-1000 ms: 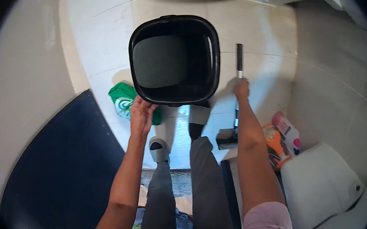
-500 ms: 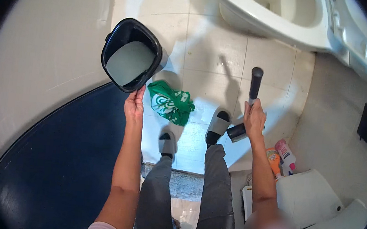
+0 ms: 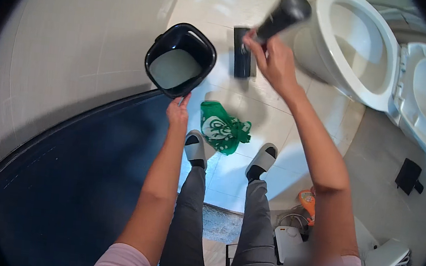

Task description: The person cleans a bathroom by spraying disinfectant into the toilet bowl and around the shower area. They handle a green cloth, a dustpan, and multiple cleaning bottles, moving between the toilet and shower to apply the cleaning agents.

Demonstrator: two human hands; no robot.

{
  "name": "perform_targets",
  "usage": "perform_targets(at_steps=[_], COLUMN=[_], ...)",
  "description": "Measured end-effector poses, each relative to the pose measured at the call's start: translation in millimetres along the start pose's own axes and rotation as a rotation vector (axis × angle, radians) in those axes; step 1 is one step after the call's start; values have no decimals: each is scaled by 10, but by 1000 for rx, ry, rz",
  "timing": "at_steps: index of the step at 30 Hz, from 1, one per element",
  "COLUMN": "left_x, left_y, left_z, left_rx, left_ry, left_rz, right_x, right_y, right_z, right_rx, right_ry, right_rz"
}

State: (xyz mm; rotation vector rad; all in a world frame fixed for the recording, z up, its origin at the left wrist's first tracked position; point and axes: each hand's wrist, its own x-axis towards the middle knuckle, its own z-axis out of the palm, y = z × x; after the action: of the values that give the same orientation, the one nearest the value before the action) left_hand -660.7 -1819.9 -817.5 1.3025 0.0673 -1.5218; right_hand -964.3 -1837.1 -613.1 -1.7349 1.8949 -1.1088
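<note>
At the bin's near rim, my left hand [image 3: 177, 110] is closed on a black bin [image 3: 206, 56] with rounded corners. A flat grey-green surface shows inside it; whether that is liquid or the bottom I cannot tell. My right hand [image 3: 277, 62] grips a tool with a thick black handle [image 3: 287, 14] and a wide black head [image 3: 240, 59]. The handle points up toward me, blurred by motion, and the head is down near the floor right of the bin. Between the bin and my feet lies a knotted green plastic bag [image 3: 222, 129] with white print.
A white toilet [image 3: 328, 52] with its lid raised stands at the far right. A dark blue curved surface [image 3: 64, 185] fills the left. Near my right arm are an orange bottle [image 3: 307, 203] and a white device [image 3: 289, 240]. A black holder [image 3: 409, 175] hangs on the right wall.
My right hand has carried the tool forward and left, swinging its head from beside my right foot to beside the bin. My left hand keeps hold of the bin. The view has shifted.
</note>
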Motion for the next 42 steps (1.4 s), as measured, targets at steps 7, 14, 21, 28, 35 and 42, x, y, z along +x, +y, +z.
perform_targets(at_steps=[7,14,21,28,35,42], left_x=[-191,-244,-61,-22,1,-112], left_y=[1,-77,-125,-87,43,125], left_z=[64,109,-83,-251,-142,-131], left_rx=[-76,-210,-272,-128,-227,925], left_ry=[-48,-81,-157,-165,137,-235], left_rz=[-62,-138,-222,-206,-324,-73], right_x=[1425,1728,1554,1594,1237,197], right_y=[-170,-451,-770,-816,-717,-664], right_z=[1327,2679,3240,3157,2804,2216], right_rx=[126,226,520,52,191,559], right_ry=[-95,-173,-337,-461,-399,134], right_rz=[-31,-100,-2,-85,-70,175])
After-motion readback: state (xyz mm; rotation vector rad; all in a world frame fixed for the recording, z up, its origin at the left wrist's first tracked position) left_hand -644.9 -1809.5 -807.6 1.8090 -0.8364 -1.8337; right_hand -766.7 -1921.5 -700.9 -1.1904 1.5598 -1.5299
